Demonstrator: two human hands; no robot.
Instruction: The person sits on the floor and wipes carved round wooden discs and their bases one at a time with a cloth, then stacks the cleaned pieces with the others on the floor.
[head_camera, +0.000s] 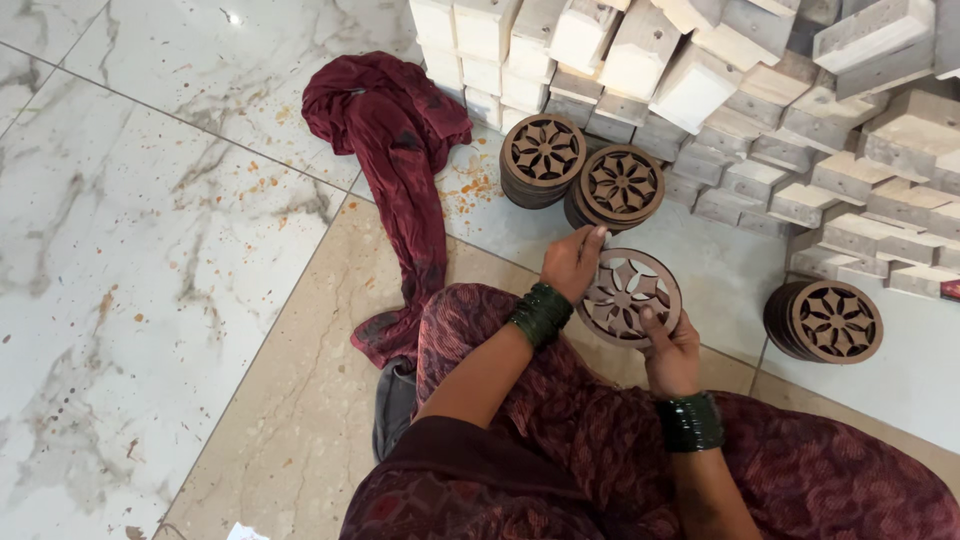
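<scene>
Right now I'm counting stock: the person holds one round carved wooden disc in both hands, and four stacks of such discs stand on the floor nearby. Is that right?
Not quite. The head view shows three stacks, not four: two side by side beyond the hands and one to the right. The rest holds: the left hand and right hand hold one round carved wooden disc.

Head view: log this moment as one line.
left hand: grips disc edge | right hand: thumb on disc | carved wooden disc: held over lap | disc stacks: on floor | wooden blocks: piled behind
</scene>
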